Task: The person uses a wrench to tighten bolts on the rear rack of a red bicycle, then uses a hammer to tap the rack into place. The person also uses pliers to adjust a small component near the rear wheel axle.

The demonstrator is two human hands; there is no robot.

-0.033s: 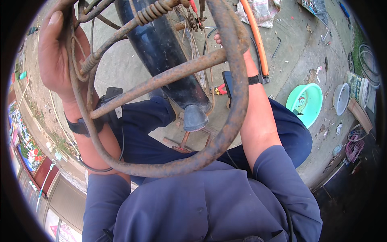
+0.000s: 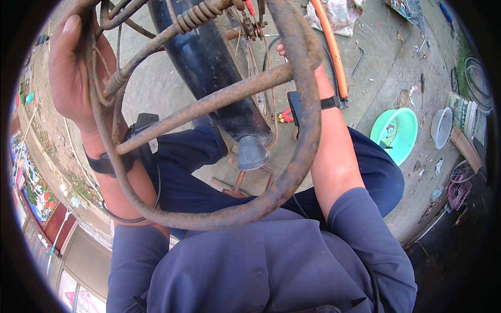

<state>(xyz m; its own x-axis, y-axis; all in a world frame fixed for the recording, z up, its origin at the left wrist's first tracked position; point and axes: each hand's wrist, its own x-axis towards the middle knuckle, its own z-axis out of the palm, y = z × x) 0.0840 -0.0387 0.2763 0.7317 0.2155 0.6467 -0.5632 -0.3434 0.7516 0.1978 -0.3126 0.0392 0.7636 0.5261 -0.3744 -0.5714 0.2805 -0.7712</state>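
Note:
My left hand [image 2: 73,78] grips the rusty tubular rack frame [image 2: 214,219] at the upper left, thumb along the bars. The rack has a coiled spring [image 2: 195,18] and a crossbar, and fills much of the upper view. Under it lies a black curved mudguard [image 2: 193,62] with a grey end piece [image 2: 252,152]. My right hand [image 2: 283,49] is mostly hidden behind the rack's right tube. Its fingertips show curled beside the wheel spokes, and what they hold, if anything, is out of sight. A chain mechanism [image 2: 250,26] and a red-handled tool [image 2: 249,7] are above it.
On the concrete floor are red-yellow pliers [image 2: 287,116], an orange hose [image 2: 334,52], a hex key [image 2: 358,61], a white sack [image 2: 344,15] and a mint basin [image 2: 383,130]. Clear tub [image 2: 441,128], wire coils [image 2: 475,83] and a pink basket [image 2: 459,195] line the right.

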